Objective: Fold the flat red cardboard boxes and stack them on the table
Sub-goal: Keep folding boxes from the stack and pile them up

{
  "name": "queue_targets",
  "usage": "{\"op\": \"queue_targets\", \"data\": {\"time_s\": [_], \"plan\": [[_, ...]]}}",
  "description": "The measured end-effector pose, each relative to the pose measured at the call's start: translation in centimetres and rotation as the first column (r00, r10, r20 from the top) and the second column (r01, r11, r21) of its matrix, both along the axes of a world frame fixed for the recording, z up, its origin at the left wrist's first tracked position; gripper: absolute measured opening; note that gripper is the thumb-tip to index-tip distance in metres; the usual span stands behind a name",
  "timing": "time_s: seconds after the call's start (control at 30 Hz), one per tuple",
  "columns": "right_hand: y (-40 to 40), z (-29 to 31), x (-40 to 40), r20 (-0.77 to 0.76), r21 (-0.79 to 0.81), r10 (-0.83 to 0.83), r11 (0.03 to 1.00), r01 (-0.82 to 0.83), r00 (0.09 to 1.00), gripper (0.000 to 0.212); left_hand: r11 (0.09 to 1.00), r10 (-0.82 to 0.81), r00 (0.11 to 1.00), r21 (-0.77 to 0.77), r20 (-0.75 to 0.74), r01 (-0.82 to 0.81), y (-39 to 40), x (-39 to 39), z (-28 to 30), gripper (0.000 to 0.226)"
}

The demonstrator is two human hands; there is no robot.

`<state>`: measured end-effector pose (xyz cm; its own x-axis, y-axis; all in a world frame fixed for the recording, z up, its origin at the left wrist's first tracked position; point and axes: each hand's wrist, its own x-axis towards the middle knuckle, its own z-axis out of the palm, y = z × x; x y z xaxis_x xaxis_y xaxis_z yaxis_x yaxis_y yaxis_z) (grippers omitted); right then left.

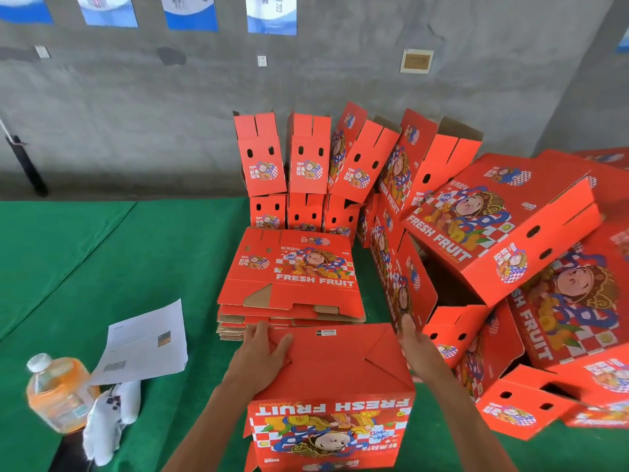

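So the whole table [102, 253] is covered in green felt-like cloth, with a couple of seams running diagonally across it, and it butts up against a rough grey concrete wall [136, 107]. Along the top of that wall, at 12 o'clock, hang blue-and-white posters [271, 13], plus a small framed plaque [416, 61] toward 1 o'clock and a light switch [261, 61] under the posters. A dark pole [25, 165] leans on the wall at 10 o'clock.

Dead centre at 6 o'clock sits the folded box [332, 386], upside down, its interlocked bottom flaps facing up and "FRESH FRUIT" reading inverted on the near side. The left hand [263, 352] lies flat on the flaps at the box's left edge, fingers straight and pressing. The right hand [413, 345] is at the right edge, fingers extended and fairly loose, just touching the corner.

Just behind it is the stack of flat boxes [292, 277]. Standing folded boxes [308, 155] line the wall at 12 o'clock, and a messy heap of boxes [503, 240] fills 2 to 4 o'clock.

At 8 o'clock: an orange drink bottle [56, 393], white gloves [109, 417] and printed paper sheets [146, 345].
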<state>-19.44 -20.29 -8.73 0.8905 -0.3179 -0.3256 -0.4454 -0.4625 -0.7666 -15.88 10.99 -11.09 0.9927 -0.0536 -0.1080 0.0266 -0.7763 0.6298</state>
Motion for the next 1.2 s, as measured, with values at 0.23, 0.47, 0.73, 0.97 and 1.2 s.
{"op": "queue_targets", "data": {"time_s": [0.23, 0.47, 0.73, 0.97, 1.2], "plan": [[-2.1, -2.1, -0.7, -0.646, 0.331, 0.144, 0.938, 0.106, 0.749, 0.1, 0.986, 0.079, 0.995, -0.139, -0.068, -0.088, 0.2, 1.2, 0.3, 0.036], [-1.0, -2.3, -1.6, -0.582, 0.401, 0.145, 0.907, 0.128, 0.8, 0.08, 0.978, 0.14, 0.988, -0.162, 0.066, -0.128, 1.3, 1.0, 3.1, 0.026], [-1.2, 10.9, 0.5, -0.048, 0.384, 0.179, 0.911, -0.147, 0.983, 0.065, 0.884, 0.364, 0.876, -0.412, 0.317, -0.218, 3.1, 2.9, 11.8, 0.046], [-0.9, 19.4, 1.0, 0.414, -0.063, 0.384, 0.917, -0.395, 0.825, 0.055, 0.887, -0.043, 0.861, -0.378, 0.507, 0.267, -1.0, 5.8, 15.6, 0.037], [-0.6, 20.5, 1.0, 0.46, -0.757, 0.513, 0.653, 0.018, 0.725, 0.057, 0.662, -0.317, 0.825, -0.514, 0.468, 0.546, -12.5, 4.8, 18.7, 0.065]]}}
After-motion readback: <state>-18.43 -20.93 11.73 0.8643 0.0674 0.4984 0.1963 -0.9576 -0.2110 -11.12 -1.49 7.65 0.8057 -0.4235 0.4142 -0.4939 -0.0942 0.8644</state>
